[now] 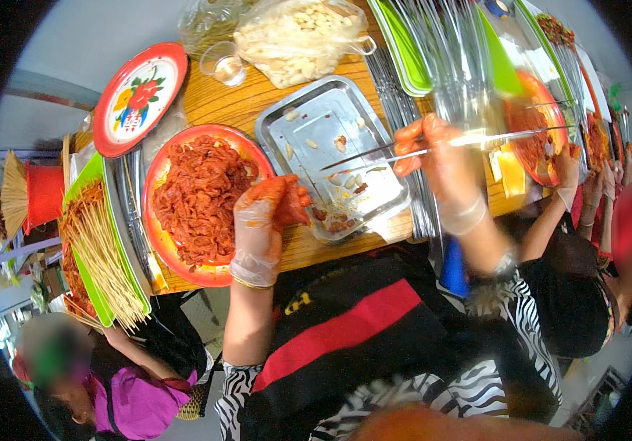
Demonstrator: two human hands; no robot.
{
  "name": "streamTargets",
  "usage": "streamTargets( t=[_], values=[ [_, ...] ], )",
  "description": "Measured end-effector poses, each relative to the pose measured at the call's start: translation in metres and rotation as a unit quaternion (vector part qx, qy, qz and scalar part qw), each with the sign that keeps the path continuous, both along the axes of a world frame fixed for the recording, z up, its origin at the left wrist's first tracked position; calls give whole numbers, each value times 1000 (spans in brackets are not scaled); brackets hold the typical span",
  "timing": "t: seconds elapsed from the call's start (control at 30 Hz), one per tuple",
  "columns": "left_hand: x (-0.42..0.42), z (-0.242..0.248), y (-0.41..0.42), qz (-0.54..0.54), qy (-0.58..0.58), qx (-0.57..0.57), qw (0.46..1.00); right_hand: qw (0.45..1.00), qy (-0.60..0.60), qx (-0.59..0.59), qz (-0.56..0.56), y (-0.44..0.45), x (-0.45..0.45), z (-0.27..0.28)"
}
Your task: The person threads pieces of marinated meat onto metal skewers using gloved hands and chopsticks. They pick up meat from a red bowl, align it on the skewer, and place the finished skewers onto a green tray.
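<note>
My left hand [266,220], in a clear plastic glove stained red, hovers at the right rim of a red enamel plate [153,242]. Its fingers are curled together; whether they pinch anything is hidden. Sliced meat [200,193] in red marinade is heaped on that plate. My right hand [437,154], likewise gloved and stained, grips thin metal skewers [357,157] that lie crosswise over a shallow steel tray [321,118]. Their pointed ends reach left towards my left hand, and I see no meat on them. A few pale pieces [311,143] and red scraps [342,226] are scattered in the tray.
Behind the tray are a plastic bag of pale chunks [299,44] and a clear cup [223,69]. A floral enamel plate [139,105] sits back left. Bamboo skewers [109,253] fill a green tray at left. Metal skewers [453,49] crowd the right. Co-workers are on both sides.
</note>
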State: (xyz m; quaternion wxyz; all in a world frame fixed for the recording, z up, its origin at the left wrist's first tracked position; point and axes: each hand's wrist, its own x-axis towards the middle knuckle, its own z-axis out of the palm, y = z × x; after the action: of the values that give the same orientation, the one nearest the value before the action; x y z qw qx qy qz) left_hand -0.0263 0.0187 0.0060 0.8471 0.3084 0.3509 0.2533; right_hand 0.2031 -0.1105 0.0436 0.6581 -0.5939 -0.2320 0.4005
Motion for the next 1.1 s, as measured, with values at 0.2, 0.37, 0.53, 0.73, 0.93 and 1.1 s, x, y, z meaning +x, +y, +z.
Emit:
streamTargets(
  t=[0.2, 0.37, 0.53, 0.73, 0.93, 1.1],
  values=[
    [0, 4, -2, 7, 2, -41, 999, 975, -208, -53, 62, -20, 4, 6],
    [0, -3, -7, -24, 50, 1, 998, 922, -364, -26, 130, -7, -5, -1],
    [-2, -11, -10, -5, 67, -15, 998, 974, -199, -54, 97, -15, -10, 6],
    [2, -2, -11, -23, 54, -13, 998, 943, -298, 34, 147, -18, -11, -17],
    [-2, 2, -11, -43, 46, 8, 998, 946, -274, 15, 169, -13, -13, -13],
    [-1, 3, -10, -55, 51, 13, 997, 981, -172, 12, 94, -17, -16, -14]
  ],
)
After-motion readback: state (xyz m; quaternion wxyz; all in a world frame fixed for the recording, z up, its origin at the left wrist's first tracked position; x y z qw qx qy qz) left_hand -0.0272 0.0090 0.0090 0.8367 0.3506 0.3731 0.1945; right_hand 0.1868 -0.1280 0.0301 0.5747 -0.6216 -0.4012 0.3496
